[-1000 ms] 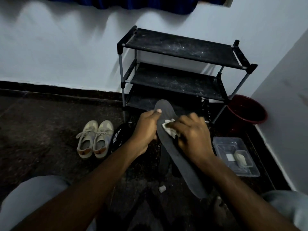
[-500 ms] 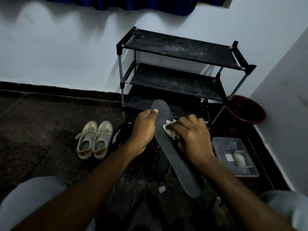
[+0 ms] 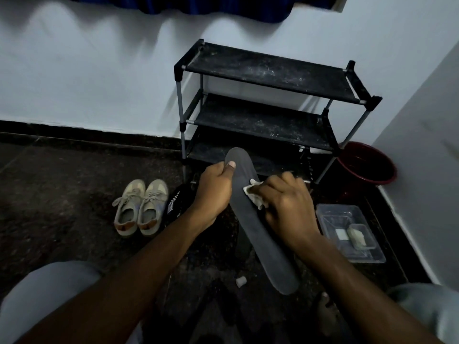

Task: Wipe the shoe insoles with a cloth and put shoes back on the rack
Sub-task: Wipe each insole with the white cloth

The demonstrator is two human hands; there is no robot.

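Left grip (image 3: 214,188): fingers curled round the far end of the insole (image 3: 263,242), thumb laid flat on its top face. Right grip (image 3: 285,204): fingers bunched and pinching a small white cloth (image 3: 253,194), pressed against the insole's upper face just below the left thumb.

Insole dark grey and long, held off the floor (image 3: 62,194) on a slant. Far tip points at the lowest shelf of the rack (image 3: 268,73), near end points back toward the person.

Rack: black, three shelves, dusty, standing against the white wall.

Left of the hands: a pair of pale sneakers (image 3: 140,207) side by side on the floor, toes toward the wall. A black shoe (image 3: 175,203) just beside them, partly hidden by the left wrist.

Right: clear plastic tray (image 3: 330,209) on the floor holding two small pale blocks (image 3: 350,234). Dark red bucket (image 3: 367,165) in the corner beyond it. Small white scrap (image 3: 241,281) on the floor beneath the insole.
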